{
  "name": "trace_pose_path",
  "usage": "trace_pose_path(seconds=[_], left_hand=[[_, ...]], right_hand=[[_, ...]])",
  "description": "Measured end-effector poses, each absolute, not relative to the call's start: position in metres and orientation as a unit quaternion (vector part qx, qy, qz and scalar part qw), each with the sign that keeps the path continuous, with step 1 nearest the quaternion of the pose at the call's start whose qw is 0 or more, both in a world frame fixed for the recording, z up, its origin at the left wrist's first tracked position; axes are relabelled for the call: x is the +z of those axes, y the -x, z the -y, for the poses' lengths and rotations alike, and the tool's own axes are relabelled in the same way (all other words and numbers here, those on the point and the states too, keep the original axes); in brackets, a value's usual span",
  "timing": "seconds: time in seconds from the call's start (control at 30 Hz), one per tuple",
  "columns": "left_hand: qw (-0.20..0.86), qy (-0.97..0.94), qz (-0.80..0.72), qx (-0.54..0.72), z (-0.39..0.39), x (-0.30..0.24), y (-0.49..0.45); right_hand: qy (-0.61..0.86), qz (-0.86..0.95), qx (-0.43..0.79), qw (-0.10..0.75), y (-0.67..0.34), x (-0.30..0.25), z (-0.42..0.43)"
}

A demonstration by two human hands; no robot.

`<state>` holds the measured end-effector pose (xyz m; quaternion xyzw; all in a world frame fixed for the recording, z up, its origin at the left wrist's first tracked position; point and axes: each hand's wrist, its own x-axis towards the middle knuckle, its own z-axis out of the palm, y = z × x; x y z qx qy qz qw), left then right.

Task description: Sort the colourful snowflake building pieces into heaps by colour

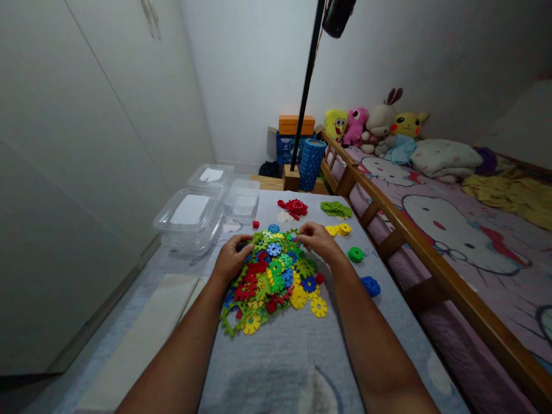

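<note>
A heap of plastic building pieces in green, red, yellow and blue lies on the cloth-covered table, with flower-shaped discs and lattice squares mixed together. My left hand rests at the heap's upper left edge, thumb and index finger apart, touching green lattice pieces. At the upper right edge, the fingers of my right hand are pinched together; what they hold is too small to make out. Sorted by colour beyond and beside my right hand are red pieces, green lattice pieces, yellow discs, green discs and blue discs.
Clear plastic boxes with white papers stand at the table's far left. A single red piece lies beyond the heap. To the right runs a wooden bed rail. A black lamp pole rises behind the table.
</note>
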<state>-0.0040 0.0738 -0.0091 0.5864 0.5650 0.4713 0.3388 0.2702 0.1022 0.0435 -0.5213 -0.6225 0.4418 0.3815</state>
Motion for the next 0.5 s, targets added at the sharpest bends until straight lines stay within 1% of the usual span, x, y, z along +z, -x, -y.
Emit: trace_pose_path(seconds=[0.07,0.13,0.23,0.33,0.5], left_hand=[[0.336,-0.591,-0.563,0.470,-0.074,-0.010,0.004],[0.332,-0.595,-0.564,0.467,-0.074,-0.011,0.005],[0.330,-0.598,-0.563,0.464,-0.074,-0.012,0.005],[0.336,-0.596,-0.561,0.467,-0.074,-0.012,0.005],[0.339,-0.594,-0.562,0.465,-0.073,-0.011,0.005]], right_hand=[[0.533,0.545,0.462,0.453,-0.281,0.047,-0.114],[0.560,0.456,0.454,0.522,-0.293,0.051,-0.132],[0.606,0.306,0.435,0.592,-0.316,0.055,-0.164],[0.633,0.196,0.424,0.617,-0.339,0.060,-0.194],[0.657,0.137,0.412,0.617,-0.363,0.059,-0.225]])
